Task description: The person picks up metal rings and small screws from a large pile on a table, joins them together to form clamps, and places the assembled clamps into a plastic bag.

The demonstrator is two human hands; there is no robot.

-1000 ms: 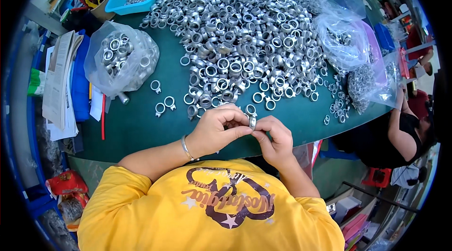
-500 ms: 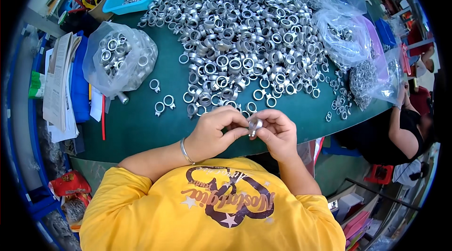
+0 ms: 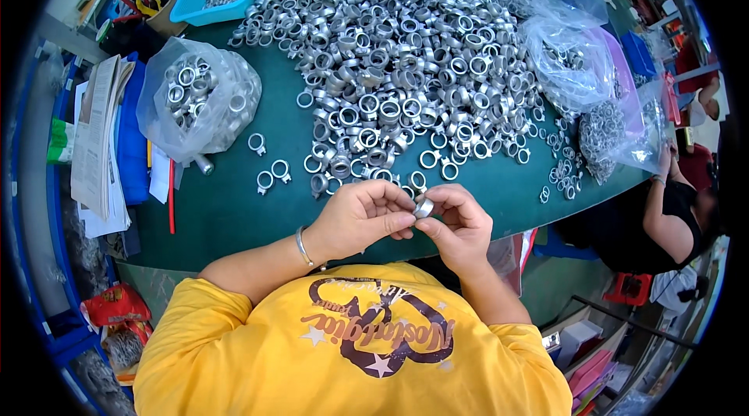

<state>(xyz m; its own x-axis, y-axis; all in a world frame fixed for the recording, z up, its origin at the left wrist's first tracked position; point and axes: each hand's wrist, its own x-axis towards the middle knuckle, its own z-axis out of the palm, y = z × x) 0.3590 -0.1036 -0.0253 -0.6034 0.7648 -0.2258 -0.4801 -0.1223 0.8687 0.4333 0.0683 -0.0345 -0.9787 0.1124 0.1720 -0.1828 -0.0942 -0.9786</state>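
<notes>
Between the fingertips of both hands, close to the table's near edge, is a silver metal ring. My right hand pinches it from the right with thumb and forefinger. My left hand, with a bangle at its wrist, closes on its left side, and these fingertips partly hide the ring. A large heap of similar metal rings spreads just beyond my hands. Three loose rings lie apart on the green table, left of the heap.
A clear plastic bag of rings stands at the left, beside papers. A turquoise tray of small parts sits at the back left. Plastic bags and smaller rings lie to the right. Another person's arm is at far right.
The ring has turned between my fingers, now showing its outer band, and the small stub below it no longer shows. My left fingers have shifted slightly. The heap looks the same.
</notes>
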